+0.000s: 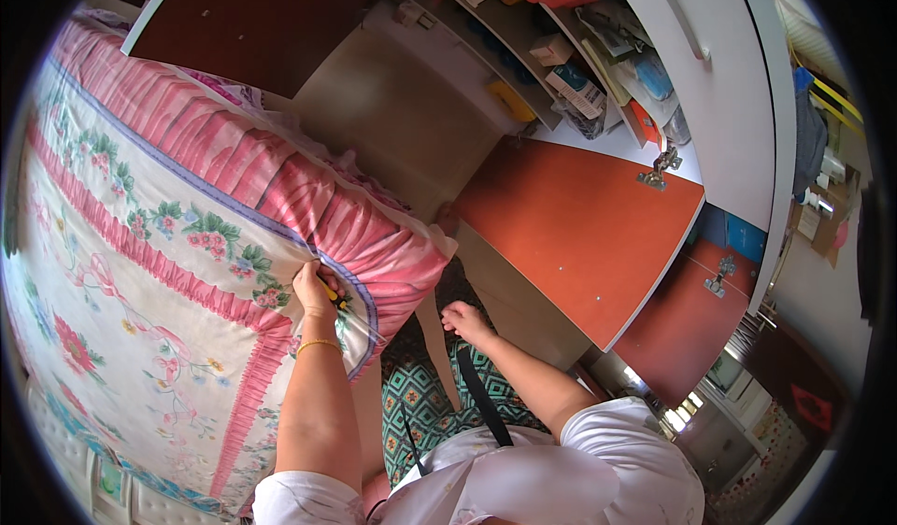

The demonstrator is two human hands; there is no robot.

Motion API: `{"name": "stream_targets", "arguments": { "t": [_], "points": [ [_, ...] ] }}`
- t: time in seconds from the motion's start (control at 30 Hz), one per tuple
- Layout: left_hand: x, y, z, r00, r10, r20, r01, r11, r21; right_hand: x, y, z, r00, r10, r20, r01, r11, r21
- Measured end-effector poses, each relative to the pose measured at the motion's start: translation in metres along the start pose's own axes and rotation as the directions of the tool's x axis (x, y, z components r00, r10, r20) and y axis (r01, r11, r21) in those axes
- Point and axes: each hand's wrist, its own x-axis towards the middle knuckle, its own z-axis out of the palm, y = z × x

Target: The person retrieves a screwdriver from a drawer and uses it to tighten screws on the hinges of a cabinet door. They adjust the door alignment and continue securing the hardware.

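My left hand [316, 288] is closed around a small yellow-and-black tool [332, 293], whose kind I cannot make out. That hand rests on the flowered bedspread [206, 338] near the bed's corner, beside the pink ruffled edge [392, 245]. A yellow bracelet [320, 344] circles the wrist. In front of my body hangs my right hand [466, 321], its fingers curled in and the palm hidden; whatever it may hold does not show. An orange-red cabinet door [579, 245] stands open ahead of it, with a metal hinge [660, 169] at its upper corner.
Cabinet shelves [486, 25] hold boxes, bags and a yellow item [511, 101]. A white door with a handle [687, 21] swings out at upper right. Below it is another red panel [687, 315] with a hinge. A dark brown panel [252, 21] stands beyond the bed.
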Motion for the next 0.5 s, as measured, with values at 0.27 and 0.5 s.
{"name": "stream_targets", "arguments": {
  "t": [0.27,0.5],
  "points": [
    [0.001,-0.001,-0.002,1.000,-0.013,0.003,0.013,1.000,-0.003,-0.013,0.029,-0.036,0.986,0.119,-0.118,-0.119,0.993,0.005],
    [0.002,-0.001,-0.001,1.000,-0.010,0.012,0.010,1.000,-0.006,-0.017,0.033,-0.049,0.981,0.092,-0.172,-0.093,0.996,0.004]
  ]
}}
